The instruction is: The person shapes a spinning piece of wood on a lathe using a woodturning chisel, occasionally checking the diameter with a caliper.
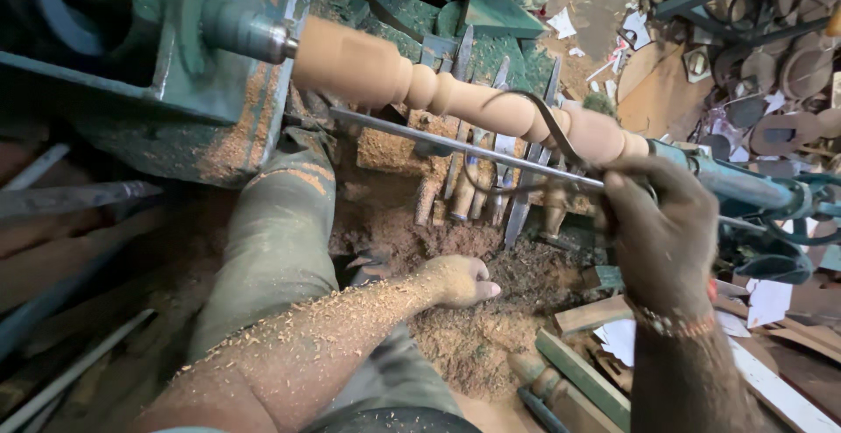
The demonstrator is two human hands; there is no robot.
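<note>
Between the green lathe headstock (pixel 175 56) and the tailstock (pixel 745 186), seen from the head camera, a pale turned wooden spindle (pixel 455 95) with beads and coves sits mounted. The right hand (pixel 661 236) has its fingers closed around a metal caliper (pixel 547 139), whose curved legs hook over the spindle near its right end. The left hand (pixel 455 280), dusted with shavings, reaches down with fingers loosely curled, holding nothing, over the sawdust heap (pixel 455 328). I judge the caliper could snag and be thrown if the spindle is turning. A long steel tool rest bar (pixel 438 142) crosses in front, and chisels (pixel 477 179) lie beneath it, crowding the reach.
</note>
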